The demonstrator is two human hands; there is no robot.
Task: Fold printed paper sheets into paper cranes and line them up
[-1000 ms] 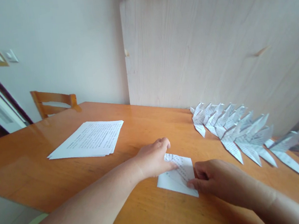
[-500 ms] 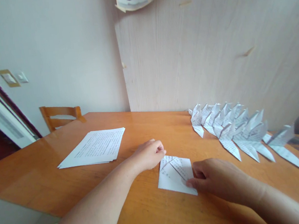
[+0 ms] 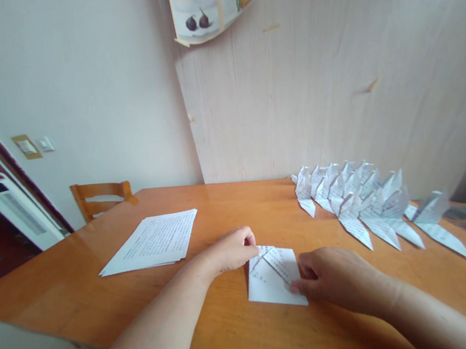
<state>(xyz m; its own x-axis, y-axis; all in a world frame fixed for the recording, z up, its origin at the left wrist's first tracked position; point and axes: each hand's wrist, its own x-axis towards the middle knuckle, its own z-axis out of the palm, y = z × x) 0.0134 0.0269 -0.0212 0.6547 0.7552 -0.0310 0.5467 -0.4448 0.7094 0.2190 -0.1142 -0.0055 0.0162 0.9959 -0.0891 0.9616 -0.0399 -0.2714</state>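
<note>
A folded sheet of printed paper [image 3: 273, 291] lies on the table in front of me, squarish, with slanting creased flaps along its top. At its upper left corner my left hand [image 3: 236, 249] is closed, thumb and curled forefinger pinching the edge. My right hand [image 3: 337, 278] grips the right edge, its thumb resting on top of the paper and the other fingers curled beside or under it.
Several folded paper pieces [image 3: 350, 199] stand in rows at the right of the wooden table [image 3: 219, 335]. A stack of printed sheets [image 3: 152, 242] lies at the left. Behind are a wooden chair [image 3: 102, 199] and a wall panel [image 3: 313, 102].
My view has tilted upward a little. The left thumb has come down onto the paper's upper left corner. The right hand keeps its hold on the right edge.
</note>
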